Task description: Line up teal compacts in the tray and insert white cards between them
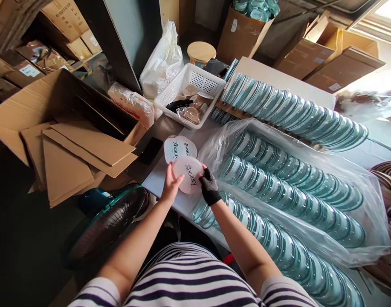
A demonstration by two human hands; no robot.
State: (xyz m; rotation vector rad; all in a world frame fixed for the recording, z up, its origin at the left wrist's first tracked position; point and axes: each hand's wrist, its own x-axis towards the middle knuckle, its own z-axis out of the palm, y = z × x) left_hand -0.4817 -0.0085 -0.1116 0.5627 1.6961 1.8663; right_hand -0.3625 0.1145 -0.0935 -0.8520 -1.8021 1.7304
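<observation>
Between my two hands is a round, pale pink translucent disc (187,172) with dark "beauty" lettering, held above the table's near corner. My bare left hand (171,184) grips its left edge, thumb on top. On its right edge, my right hand (209,186) in a dark fingerless glove pinches with thumb and fingers. Just beyond, two similar printed discs (176,149) lie overlapping on the table. To the right, long rows of clear greenish round pieces (265,179) stand on edge, partly in a clear plastic bag (214,138).
A white plastic basket (161,101) with small packaged items stands at the back. A dark phone-like slab (151,150) lies left of the discs. An open carton (10,108) with cardboard sheets and a fan (118,217) are at left. Further cartons (297,55) and a wooden stool (201,51) stand behind.
</observation>
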